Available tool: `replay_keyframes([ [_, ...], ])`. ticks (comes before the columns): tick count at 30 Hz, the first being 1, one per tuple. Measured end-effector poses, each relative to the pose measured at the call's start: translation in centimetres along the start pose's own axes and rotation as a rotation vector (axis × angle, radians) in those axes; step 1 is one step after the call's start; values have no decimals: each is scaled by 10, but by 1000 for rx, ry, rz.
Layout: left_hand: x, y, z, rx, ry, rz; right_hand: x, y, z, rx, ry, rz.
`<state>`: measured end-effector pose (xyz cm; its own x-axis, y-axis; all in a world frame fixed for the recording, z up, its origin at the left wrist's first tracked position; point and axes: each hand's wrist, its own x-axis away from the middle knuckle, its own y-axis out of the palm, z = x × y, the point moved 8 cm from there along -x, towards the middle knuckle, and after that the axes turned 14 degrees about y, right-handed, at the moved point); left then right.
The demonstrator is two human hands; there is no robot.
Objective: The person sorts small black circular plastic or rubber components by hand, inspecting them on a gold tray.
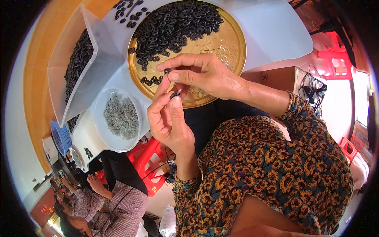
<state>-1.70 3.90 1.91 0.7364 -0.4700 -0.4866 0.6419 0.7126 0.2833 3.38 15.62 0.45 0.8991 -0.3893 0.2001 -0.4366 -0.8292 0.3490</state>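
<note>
fitting pieces, it seems, over the near left edge of the golden tray, the left hand pinches a black piece with a silvery tip and the right hand a dark bead-like piece between closed fingers, the next move calling for steady alignment.

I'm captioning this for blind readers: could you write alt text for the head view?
A person's left hand and right hand each pinch a small black part over the near edge of a gold tray heaped with black ovals. At left are a clear bin of black pieces and a bowl of grey bits.
</note>
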Motion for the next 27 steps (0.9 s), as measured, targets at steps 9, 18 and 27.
replay_keyframes([
  [9,-6,-11,-21,280,-230,117,-2,-20,4,-223,23,-25],
  [18,-2,-11,-30,272,-369,125,-3,-17,16,-403,167,-95],
  [27,-6,-11,-28,287,-323,133,-1,-11,20,-389,207,-97],
])
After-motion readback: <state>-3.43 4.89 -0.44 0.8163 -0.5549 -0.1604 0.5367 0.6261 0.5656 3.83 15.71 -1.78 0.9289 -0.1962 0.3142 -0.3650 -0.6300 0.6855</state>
